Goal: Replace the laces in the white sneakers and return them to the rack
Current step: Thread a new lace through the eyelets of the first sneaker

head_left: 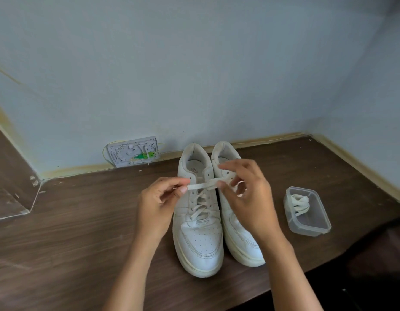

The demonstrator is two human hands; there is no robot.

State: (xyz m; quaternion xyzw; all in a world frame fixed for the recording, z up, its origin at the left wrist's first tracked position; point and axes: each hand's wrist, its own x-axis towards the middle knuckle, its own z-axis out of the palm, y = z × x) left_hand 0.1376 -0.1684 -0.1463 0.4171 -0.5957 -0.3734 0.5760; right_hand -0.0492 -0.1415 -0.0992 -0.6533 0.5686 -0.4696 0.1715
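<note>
Over tabletop [82,232] middle: left hand [156,205] and right hand [246,194] pinching flat lace [201,185] taut above left sneaker [197,218]; spare lace [300,204] in plastic container [306,227] toward right edge.

Two white sneakers [200,221] side by side on wooden floor, toes toward camera. Left one laced; flat off-white lace end [200,185] stretched taut across its top eyelets. Spare laces [299,204] coiled inside clear plastic tub [311,230], just right.

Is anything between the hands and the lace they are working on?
Nothing visible. The left hand and right hand both already pinch the lace above the left sneaker.
</note>
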